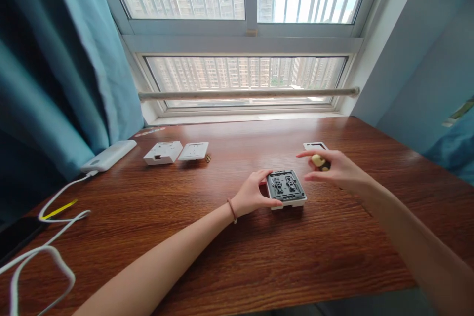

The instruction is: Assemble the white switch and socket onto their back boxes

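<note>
A square switch module (286, 186) with a dark grey face and a white base lies on the brown wooden table (207, 256). My left hand (254, 195) grips its left side, thumb along the near edge and fingers at the far left corner. To the right of the module, my right hand (331, 170) is raised a little with a small yellow-and-black object (320, 162), perhaps a screwdriver handle, held in its fingers. Just behind that hand lies a white frame (314, 146), partly covered by the fingers.
At the back left are a white box (163, 152), a white plate (194, 151) and small brass-coloured screws (208, 158). A white power strip (109, 155) with a white cable (59, 185), a yellow strip (59, 210) and a dark object (18, 237) lie at the left.
</note>
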Demonstrator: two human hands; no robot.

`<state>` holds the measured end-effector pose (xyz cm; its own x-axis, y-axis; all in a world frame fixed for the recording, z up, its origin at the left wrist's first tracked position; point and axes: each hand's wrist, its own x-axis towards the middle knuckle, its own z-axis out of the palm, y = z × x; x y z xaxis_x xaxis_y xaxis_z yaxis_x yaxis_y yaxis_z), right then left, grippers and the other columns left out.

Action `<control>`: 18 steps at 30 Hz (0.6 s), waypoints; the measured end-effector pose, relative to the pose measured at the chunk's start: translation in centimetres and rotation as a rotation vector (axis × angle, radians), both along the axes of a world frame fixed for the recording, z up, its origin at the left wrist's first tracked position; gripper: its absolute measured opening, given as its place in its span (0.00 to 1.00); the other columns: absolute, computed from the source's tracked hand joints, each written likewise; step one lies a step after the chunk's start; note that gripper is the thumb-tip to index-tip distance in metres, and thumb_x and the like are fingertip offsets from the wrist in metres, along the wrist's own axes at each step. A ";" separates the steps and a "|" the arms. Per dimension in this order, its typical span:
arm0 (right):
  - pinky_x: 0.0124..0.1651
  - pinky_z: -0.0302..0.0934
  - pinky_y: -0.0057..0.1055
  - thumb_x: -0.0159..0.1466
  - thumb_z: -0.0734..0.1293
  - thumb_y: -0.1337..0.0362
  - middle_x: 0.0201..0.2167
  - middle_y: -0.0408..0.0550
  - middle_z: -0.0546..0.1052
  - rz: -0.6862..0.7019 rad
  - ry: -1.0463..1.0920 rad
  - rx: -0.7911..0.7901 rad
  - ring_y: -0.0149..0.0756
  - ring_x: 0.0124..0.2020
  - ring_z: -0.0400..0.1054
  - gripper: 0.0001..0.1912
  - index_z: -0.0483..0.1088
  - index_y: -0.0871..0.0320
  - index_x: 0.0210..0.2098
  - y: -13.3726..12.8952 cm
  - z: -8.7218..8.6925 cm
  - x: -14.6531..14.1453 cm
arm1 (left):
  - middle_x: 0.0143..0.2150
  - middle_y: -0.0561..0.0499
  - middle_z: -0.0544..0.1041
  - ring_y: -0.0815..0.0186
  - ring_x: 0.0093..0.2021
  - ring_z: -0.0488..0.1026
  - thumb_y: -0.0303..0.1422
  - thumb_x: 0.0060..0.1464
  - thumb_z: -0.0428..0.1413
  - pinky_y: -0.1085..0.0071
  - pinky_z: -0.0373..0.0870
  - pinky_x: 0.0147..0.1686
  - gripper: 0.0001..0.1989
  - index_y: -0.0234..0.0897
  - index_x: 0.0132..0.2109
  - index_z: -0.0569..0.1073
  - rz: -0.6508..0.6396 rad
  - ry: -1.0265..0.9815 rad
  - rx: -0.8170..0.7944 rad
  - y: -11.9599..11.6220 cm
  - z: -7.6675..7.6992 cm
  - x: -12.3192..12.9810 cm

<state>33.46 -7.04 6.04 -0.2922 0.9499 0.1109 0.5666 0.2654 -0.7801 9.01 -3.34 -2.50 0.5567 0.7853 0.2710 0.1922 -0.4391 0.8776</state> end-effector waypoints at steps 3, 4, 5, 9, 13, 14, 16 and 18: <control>0.28 0.54 0.26 0.42 0.74 0.56 0.23 0.37 0.63 0.152 -0.069 -0.230 0.29 0.25 0.58 0.45 0.59 0.61 0.56 2.4 -3.1 0.3 | 0.54 0.42 0.65 0.53 0.54 0.63 0.38 0.30 0.67 0.57 0.64 0.52 0.41 0.37 0.55 0.64 -0.010 -0.003 0.011 0.1 -0.2 0.0; 0.29 0.54 0.27 0.41 0.74 0.56 0.23 0.37 0.64 0.183 -0.093 -0.260 0.29 0.26 0.58 0.47 0.57 0.61 0.58 2.9 -3.9 0.4 | 0.54 0.41 0.65 0.53 0.54 0.63 0.38 0.30 0.67 0.57 0.64 0.52 0.41 0.37 0.55 0.64 -0.012 0.000 0.014 0.1 -0.2 0.0; 0.31 0.54 0.27 0.41 0.74 0.56 0.24 0.38 0.64 0.191 -0.104 -0.259 0.30 0.27 0.58 0.48 0.56 0.62 0.59 3.2 -4.5 0.5 | 0.54 0.41 0.65 0.54 0.54 0.63 0.39 0.30 0.67 0.58 0.64 0.52 0.41 0.37 0.55 0.63 -0.012 0.007 0.016 0.1 -0.2 0.0; 0.32 0.55 0.28 0.43 0.74 0.55 0.25 0.39 0.65 0.201 -0.120 -0.227 0.31 0.27 0.59 0.47 0.55 0.61 0.59 2.9 -4.8 0.7 | 0.55 0.42 0.64 0.54 0.55 0.63 0.40 0.31 0.66 0.58 0.64 0.53 0.42 0.37 0.56 0.62 -0.007 0.054 0.029 0.0 0.2 -0.1; 0.32 0.55 0.29 0.44 0.73 0.55 0.22 0.38 0.66 0.202 -0.123 -0.213 0.31 0.26 0.60 0.46 0.55 0.61 0.59 2.5 -4.2 0.7 | 0.55 0.43 0.63 0.55 0.55 0.62 0.42 0.32 0.66 0.59 0.64 0.53 0.42 0.38 0.56 0.62 -0.003 0.088 0.049 -0.1 0.6 -0.2; 0.32 0.56 0.29 0.44 0.73 0.55 0.22 0.38 0.67 0.199 -0.122 -0.205 0.31 0.26 0.61 0.46 0.56 0.61 0.59 2.4 -4.2 0.6 | 0.55 0.43 0.63 0.55 0.55 0.62 0.42 0.32 0.66 0.60 0.64 0.53 0.42 0.38 0.56 0.61 -0.002 0.096 0.054 -0.1 0.7 -0.2; 0.34 0.56 0.29 0.44 0.73 0.55 0.22 0.39 0.69 0.201 -0.120 -0.191 0.33 0.27 0.62 0.46 0.56 0.62 0.59 2.4 -4.1 0.6 | 0.55 0.43 0.63 0.55 0.56 0.61 0.42 0.31 0.66 0.60 0.63 0.54 0.43 0.38 0.56 0.62 0.006 0.113 0.066 -0.1 0.8 -0.2; 0.37 0.57 0.30 0.44 0.73 0.55 0.24 0.40 0.71 0.212 -0.114 -0.175 0.34 0.30 0.64 0.46 0.56 0.62 0.58 2.5 -4.1 0.6 | 0.55 0.42 0.63 0.55 0.56 0.61 0.42 0.31 0.66 0.59 0.62 0.55 0.43 0.38 0.56 0.62 0.013 0.130 0.076 0.0 0.8 -0.2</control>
<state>34.10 -4.54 1.89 -0.4870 0.8683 -0.0943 0.5995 0.2538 -0.7591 8.85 -3.37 -1.70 0.5813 0.7723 0.2562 0.3081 -0.5004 0.8091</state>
